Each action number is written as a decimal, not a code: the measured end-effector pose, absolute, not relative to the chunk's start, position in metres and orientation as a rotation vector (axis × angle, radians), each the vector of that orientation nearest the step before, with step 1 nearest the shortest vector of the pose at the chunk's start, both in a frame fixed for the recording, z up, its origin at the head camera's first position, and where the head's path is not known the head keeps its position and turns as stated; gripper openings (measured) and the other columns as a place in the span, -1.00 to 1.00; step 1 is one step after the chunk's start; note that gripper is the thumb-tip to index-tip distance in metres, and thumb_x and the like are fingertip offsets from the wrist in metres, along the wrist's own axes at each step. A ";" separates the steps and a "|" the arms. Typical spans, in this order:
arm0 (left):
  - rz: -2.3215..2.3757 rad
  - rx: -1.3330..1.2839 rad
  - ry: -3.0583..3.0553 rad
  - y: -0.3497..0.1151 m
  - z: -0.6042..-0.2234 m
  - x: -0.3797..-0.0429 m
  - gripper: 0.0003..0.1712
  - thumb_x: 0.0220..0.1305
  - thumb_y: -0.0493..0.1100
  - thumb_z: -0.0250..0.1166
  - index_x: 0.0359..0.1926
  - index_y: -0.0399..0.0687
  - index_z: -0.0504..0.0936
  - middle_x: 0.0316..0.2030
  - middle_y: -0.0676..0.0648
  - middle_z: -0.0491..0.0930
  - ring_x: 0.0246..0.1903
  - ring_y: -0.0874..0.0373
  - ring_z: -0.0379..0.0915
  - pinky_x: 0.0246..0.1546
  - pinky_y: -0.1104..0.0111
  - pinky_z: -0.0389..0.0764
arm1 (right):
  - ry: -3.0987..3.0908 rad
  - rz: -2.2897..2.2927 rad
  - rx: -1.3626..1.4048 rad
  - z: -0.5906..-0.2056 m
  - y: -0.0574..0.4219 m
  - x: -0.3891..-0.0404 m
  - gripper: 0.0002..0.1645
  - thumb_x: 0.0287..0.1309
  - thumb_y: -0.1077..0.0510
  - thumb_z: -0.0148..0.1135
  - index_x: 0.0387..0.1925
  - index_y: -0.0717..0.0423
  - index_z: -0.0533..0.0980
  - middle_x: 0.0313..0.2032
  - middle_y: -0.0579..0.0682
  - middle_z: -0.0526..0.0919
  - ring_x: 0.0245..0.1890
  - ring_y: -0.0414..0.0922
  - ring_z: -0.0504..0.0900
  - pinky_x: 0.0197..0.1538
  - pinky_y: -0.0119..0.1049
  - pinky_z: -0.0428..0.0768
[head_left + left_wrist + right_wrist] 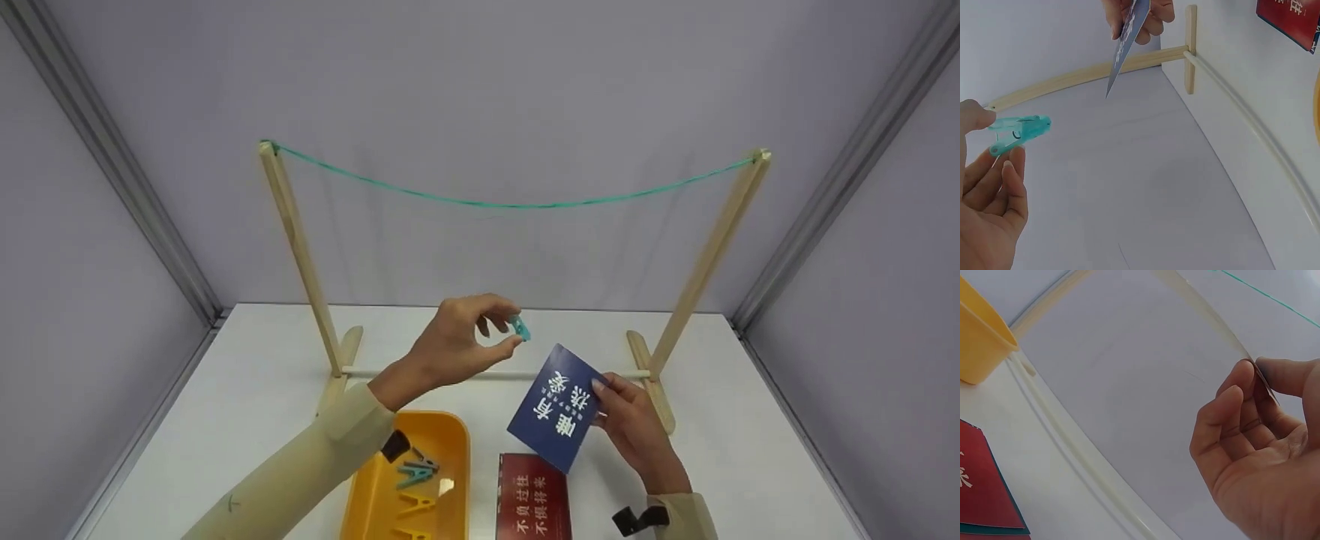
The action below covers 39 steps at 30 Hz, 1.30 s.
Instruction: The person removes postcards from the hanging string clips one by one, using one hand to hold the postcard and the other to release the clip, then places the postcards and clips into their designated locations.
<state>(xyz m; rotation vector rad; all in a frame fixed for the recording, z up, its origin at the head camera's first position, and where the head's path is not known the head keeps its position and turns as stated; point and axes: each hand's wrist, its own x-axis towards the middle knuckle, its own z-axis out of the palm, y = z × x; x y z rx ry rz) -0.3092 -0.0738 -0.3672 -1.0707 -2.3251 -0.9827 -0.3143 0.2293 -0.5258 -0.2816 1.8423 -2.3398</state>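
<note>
My left hand (pixel 465 341) pinches a turquoise clothespin (pixel 520 328) between thumb and fingers, above the table. In the left wrist view the clothespin (pixel 1022 130) points away from the palm, with the thumb on one handle and a finger on the other. My right hand (pixel 634 420) pinches a dark blue card (pixel 559 405) with white characters by its right edge. From the right wrist the card (pixel 1266 382) shows nearly edge-on between thumb and fingers. Hand and card are apart from the clothespin. Above both hands, a green string (pixel 487 204) sags between two wooden posts.
A yellow basket (pixel 463 450) with several clothespins (pixel 416 472) stands at the front, left of a stack of red cards (pixel 532 499). The wooden posts (pixel 300 255) rise from feet joined by a white rod (pixel 487 373). Grey walls enclose the white table (pixel 255 360).
</note>
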 end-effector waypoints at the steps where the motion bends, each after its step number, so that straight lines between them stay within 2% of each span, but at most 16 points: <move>1: -0.976 -1.072 -2.334 -0.074 -0.368 -0.309 -0.56 0.31 -0.20 0.47 0.16 -0.26 0.65 -0.13 -0.11 0.79 -0.22 0.12 0.72 -0.17 0.38 0.74 | 1.849 -2.326 -0.278 -0.527 0.229 -0.314 -0.83 0.56 0.10 0.13 -0.06 0.13 0.53 -0.19 -0.02 0.72 -0.19 -0.13 0.73 -0.06 -0.22 0.74; 5: -0.961 -1.082 -2.358 -0.079 -0.373 -0.305 -0.51 0.35 -0.25 0.42 0.25 -0.31 0.60 -0.11 -0.16 0.72 -0.21 0.11 0.71 -0.12 0.40 0.75 | 1.866 -2.296 -0.259 -0.529 0.228 -0.313 -0.78 0.56 0.07 0.14 -0.01 0.15 0.53 -0.16 -0.01 0.73 -0.15 -0.10 0.74 -0.01 -0.18 0.74; 13: -0.990 -1.073 -2.404 -0.093 -0.391 -0.295 -0.63 0.35 -0.32 0.38 0.15 -0.29 0.60 -0.05 -0.19 0.66 -0.15 0.10 0.76 -0.03 0.42 0.76 | 1.867 -2.255 -0.216 -0.531 0.232 -0.312 -0.78 0.55 0.06 0.14 -0.02 0.14 0.52 -0.14 0.00 0.72 -0.14 -0.11 0.74 0.00 -0.17 0.72; 21: -1.063 -1.084 -2.463 -0.107 -0.406 -0.289 -0.57 0.29 -0.41 0.35 0.19 -0.29 0.58 0.01 -0.22 0.61 -0.10 0.07 0.76 -0.04 0.44 0.76 | 1.872 -2.187 -0.177 -0.538 0.229 -0.308 -0.76 0.53 0.07 0.17 0.02 0.16 0.53 -0.19 -0.06 0.75 -0.17 -0.15 0.75 0.00 -0.22 0.70; 29: -1.150 -1.016 -2.597 -0.124 -0.429 -0.271 -0.66 0.29 -0.37 0.32 0.09 -0.18 0.65 -0.05 -0.13 0.58 -0.12 0.12 0.72 -0.02 0.44 0.75 | 1.813 -2.057 -0.264 -0.554 0.220 -0.303 -0.83 0.49 0.06 0.24 -0.11 0.10 0.55 -0.27 -0.13 0.66 -0.24 -0.22 0.65 -0.07 -0.27 0.65; 33: -1.209 -0.941 -2.685 -0.137 -0.440 -0.258 -0.69 0.29 -0.36 0.35 0.04 -0.09 0.64 -0.06 -0.05 0.62 -0.12 0.14 0.70 -0.04 0.38 0.76 | 1.802 -1.984 -0.312 -0.564 0.214 -0.300 -0.84 0.47 0.10 0.25 -0.09 0.11 0.58 -0.26 -0.14 0.68 -0.26 -0.24 0.66 -0.14 -0.32 0.68; 39: -1.109 -0.873 -2.818 -0.150 -0.461 -0.244 -0.70 0.25 -0.32 0.39 0.00 -0.05 0.67 -0.09 0.01 0.66 -0.10 0.12 0.65 -0.06 0.33 0.71 | 1.839 -1.904 -0.315 -0.572 0.211 -0.298 -0.71 0.42 0.06 0.32 -0.01 0.18 0.58 -0.23 -0.11 0.76 -0.28 -0.25 0.71 -0.19 -0.35 0.68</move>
